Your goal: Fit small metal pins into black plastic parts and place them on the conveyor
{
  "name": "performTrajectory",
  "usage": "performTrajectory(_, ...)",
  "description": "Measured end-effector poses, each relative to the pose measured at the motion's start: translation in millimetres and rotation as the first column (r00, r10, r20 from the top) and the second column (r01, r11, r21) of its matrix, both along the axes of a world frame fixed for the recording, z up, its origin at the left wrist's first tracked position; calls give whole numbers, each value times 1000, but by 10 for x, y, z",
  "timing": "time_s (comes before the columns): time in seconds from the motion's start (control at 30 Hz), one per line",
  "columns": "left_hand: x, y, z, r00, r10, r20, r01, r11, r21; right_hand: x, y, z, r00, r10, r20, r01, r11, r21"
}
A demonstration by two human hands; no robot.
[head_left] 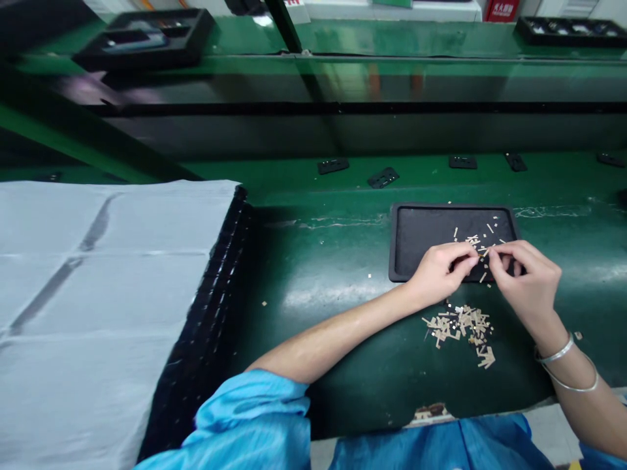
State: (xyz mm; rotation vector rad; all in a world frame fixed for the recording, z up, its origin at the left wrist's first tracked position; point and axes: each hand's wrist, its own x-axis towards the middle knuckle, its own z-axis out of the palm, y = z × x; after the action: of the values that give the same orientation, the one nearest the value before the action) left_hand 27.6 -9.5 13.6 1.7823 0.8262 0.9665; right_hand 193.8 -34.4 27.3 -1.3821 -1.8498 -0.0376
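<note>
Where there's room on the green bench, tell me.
Roomiest: bench between grey-topped stack and black tray, beyond the left forearm, bar stray bits. The tray's left side is bare too. Crowded: tray's right side, at left hand and right hand, and the pale pile nearer.

Left hand (pixel 443 269) and right hand (pixel 529 281) at tray (pixel 410 236).
Thumbs and forefingers are drawn together, near each other; any item gripped is too small to tell. Pale pieces (pixel 472 240) lie in the tray's right half; a pile (pixel 463 323) lies before it on the green surface (pixel 333 281).
</note>
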Motion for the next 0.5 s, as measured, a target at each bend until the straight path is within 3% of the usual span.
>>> performTrajectory(0.1, -2, 15, 32, 996, 24, 82, -10, 985, -172, 89, 48, -30, 994, -93, 50, 93, 996, 2)
performTrajectory(0.17, 4, 22, 36, 997, 36, 68, -22, 979, -201, 90, 47, -34, 995, -74, 74, 73, 997, 21)
performTrajectory(0.33, 26, 20, 18, 998, 44, -44, -49, 990, -130, -39, -24, -32, 987, 50, 152, -72, 986, 148)
performTrajectory(0.5, 38, 3, -54, 990, 72, -123, -66, 996, 52, -84, -37, -60, 980, 53, 193, -83, 985, 149)
